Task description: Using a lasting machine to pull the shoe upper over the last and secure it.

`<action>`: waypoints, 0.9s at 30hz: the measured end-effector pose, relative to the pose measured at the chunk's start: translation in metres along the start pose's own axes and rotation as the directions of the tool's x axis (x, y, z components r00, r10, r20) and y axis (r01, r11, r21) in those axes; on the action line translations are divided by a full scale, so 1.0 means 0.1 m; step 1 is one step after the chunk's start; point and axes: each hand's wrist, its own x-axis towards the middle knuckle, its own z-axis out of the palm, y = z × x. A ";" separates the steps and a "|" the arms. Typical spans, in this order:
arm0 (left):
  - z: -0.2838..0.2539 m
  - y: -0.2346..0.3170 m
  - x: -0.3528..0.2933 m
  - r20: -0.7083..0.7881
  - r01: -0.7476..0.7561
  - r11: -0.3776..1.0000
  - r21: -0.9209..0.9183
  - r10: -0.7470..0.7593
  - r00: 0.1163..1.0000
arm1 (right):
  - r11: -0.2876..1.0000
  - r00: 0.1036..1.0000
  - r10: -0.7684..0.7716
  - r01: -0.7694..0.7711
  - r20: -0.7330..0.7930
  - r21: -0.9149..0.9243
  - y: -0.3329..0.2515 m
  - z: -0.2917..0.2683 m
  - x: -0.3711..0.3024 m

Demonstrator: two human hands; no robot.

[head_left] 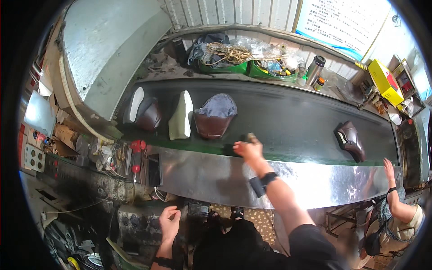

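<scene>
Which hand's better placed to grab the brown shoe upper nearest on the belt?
Right hand, probably: it is already at the belt edge beside the brown shoe upper. Left hand hangs low, off the belt.

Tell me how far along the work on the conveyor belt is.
Done: one assembled brown shoe lies far down the belt, near a co-worker's hand.
In hand: the right hand holds a small object at the belt's near edge; what it is cannot be told. The left hand hangs low, apart from the belt.
Left: a brown upper, a pale sole and another upper with its sole wait unjoined.
</scene>
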 end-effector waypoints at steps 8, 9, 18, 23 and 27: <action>0.66 0.48 0.89 0.309 -0.149 0.989 -0.010 0.145 0.940 | 0.969 0.947 -0.049 0.122 -0.317 0.215 -0.12 0.69 0.38; 0.62 0.49 0.95 0.296 -0.154 0.988 -0.017 0.152 0.943 | 0.969 0.948 -0.046 0.119 -0.315 0.217 -0.14 0.75 0.27; 1.83 0.53 2.78 0.273 -0.417 0.840 0.347 0.335 0.902 | 0.952 0.984 0.081 -0.028 -0.161 0.305 -0.29 -0.53 -1.94; 2.28 0.63 3.26 0.052 -0.034 0.823 0.567 0.005 0.999 | 0.907 0.989 -0.099 0.134 -0.107 0.399 0.01 -0.83 -2.57; 2.23 0.78 3.20 0.080 -0.015 0.802 0.596 -0.041 0.996 | 0.912 0.958 -0.096 0.194 -0.270 0.361 -0.08 -0.81 -2.86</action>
